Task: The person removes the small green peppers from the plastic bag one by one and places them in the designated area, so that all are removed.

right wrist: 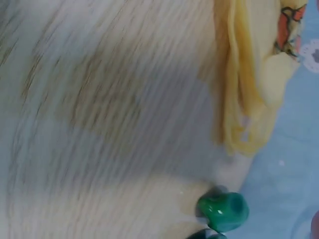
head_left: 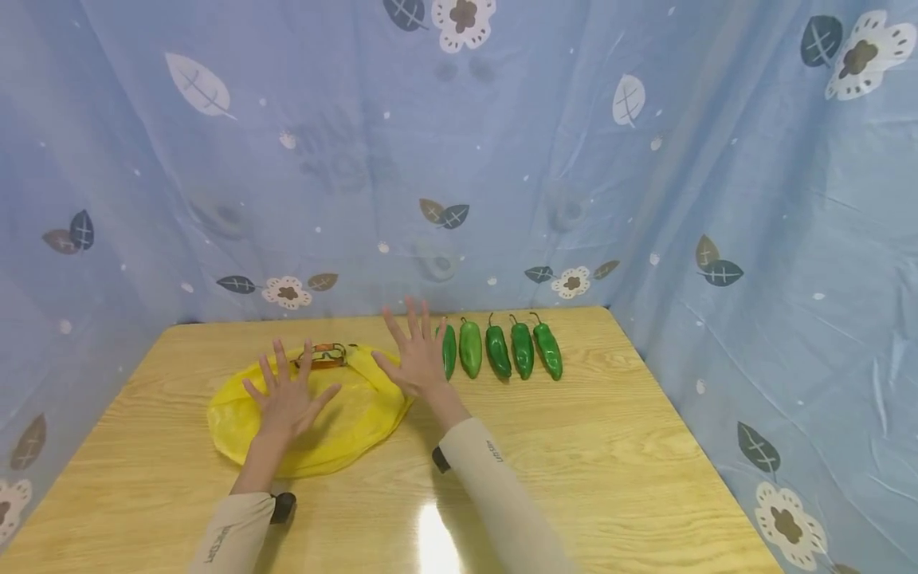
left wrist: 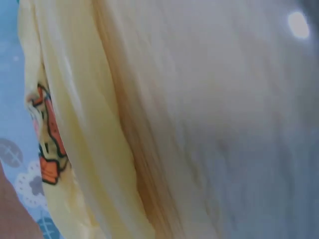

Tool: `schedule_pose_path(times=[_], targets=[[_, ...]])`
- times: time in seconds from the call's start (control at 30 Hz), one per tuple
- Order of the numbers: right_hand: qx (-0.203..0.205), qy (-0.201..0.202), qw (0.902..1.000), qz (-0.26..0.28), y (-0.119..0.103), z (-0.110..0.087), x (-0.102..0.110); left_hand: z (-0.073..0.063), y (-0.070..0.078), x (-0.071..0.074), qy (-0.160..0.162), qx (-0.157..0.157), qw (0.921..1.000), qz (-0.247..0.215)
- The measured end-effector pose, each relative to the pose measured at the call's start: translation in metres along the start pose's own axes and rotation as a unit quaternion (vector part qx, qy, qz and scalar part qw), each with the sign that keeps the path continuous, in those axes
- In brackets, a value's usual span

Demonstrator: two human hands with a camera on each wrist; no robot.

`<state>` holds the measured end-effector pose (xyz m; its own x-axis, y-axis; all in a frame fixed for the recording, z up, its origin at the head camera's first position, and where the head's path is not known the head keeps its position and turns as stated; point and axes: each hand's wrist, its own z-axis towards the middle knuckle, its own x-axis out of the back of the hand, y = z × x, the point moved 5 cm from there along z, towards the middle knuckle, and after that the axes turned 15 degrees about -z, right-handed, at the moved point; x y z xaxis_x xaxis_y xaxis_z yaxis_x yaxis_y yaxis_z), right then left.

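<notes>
A flattened, roundish yellow thing of thin, glossy, creased material (head_left: 351,406) lies on the left half of the table, with an orange and black print (left wrist: 52,139) near its far edge; its exact kind cannot be told. Above its left part, my left hand (head_left: 285,402) is spread with the fingers apart. My right hand (head_left: 418,359) is spread too, over the thing's right edge and beside the leftmost pepper. Neither hand holds anything. To the right, several green peppers (head_left: 497,351) stand in a row, stems pointing away; the right hand partly covers the leftmost one.
The wooden table (head_left: 588,454) reaches a blue patterned curtain (head_left: 502,159) at the back and sides. A bright light reflection shows near the front of the table. Dark bands (head_left: 283,507) sit at both wrists, over pale sleeves (head_left: 495,494).
</notes>
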<state>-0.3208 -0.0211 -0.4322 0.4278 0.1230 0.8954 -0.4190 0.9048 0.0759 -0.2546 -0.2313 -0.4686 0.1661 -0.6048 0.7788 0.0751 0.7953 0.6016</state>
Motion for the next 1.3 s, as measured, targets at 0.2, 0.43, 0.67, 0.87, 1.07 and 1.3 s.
schedule_pose_path(times=[0.2,0.43,0.67,0.87,1.07,1.3], targets=[[0.02,0.018,0.999,-0.035,-0.016,0.004,-0.014,-0.003,-0.012,0.01,0.015,0.0,0.9999,-0.003],[0.044,0.011,0.9971,-0.061,-0.036,0.001,-0.017,-0.005,-0.016,0.016,0.028,-0.016,0.9994,0.016],[0.041,0.006,0.9971,-0.065,-0.034,-0.005,-0.018,-0.005,-0.012,0.018,0.023,-0.015,0.9995,0.016],[0.024,0.015,0.9976,-0.064,-0.03,-0.008,-0.022,-0.006,-0.012,0.015,0.021,-0.018,0.9995,0.015],[0.003,0.021,0.9986,-0.048,-0.024,-0.011,-0.02,-0.007,-0.012,0.013,0.029,-0.019,0.9992,0.021],[0.016,0.105,0.994,-0.025,0.015,-0.021,-0.002,-0.009,-0.007,0.013,0.032,-0.022,0.999,0.022]])
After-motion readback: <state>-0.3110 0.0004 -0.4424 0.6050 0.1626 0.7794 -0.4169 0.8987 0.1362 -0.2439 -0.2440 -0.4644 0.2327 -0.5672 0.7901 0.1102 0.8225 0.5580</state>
